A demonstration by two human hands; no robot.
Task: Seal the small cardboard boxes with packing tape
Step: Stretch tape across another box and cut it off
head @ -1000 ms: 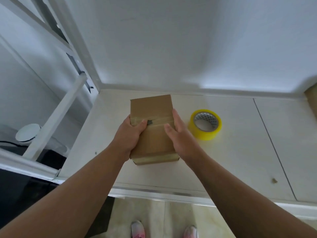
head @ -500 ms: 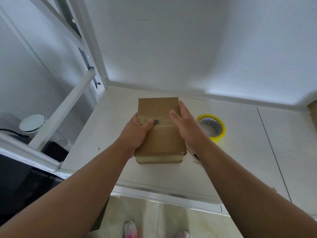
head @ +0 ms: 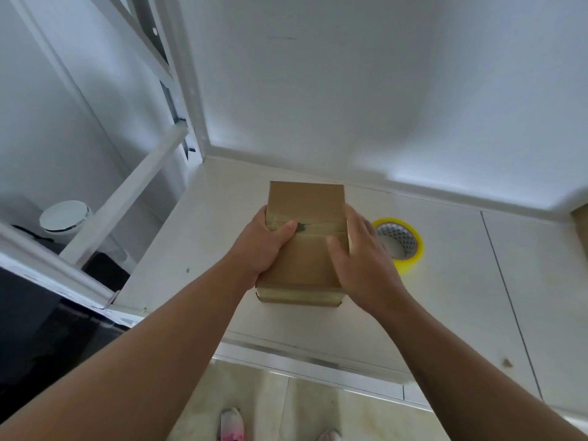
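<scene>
One cardboard box, one roll of tape, two bare hands. The box sits toward the front left of the bench, long side running away from the person; I cannot tell whether its bottom touches the surface. Two glossy bands of tape show on it: one across the top, with a small dark mark on it, and one along the near face.

The left hand has a closed grip on the box's left side, thumb lying over the top band beside the dark mark. The right hand is blurred; its fingers look straight and lie against the box's right edge, thumb flat on top, so that grip reads as loose and uncurled. The yellow roll lies flat just beside that hand, partly hidden by it.

The bench is pale cream, with one thin seam running front to back on the right and one small brown fleck near the front. A plain white wall rises behind. To the left stands a white frame with a slanting bar and one round white object beyond it. Below, two shoes on a tiled floor.
</scene>
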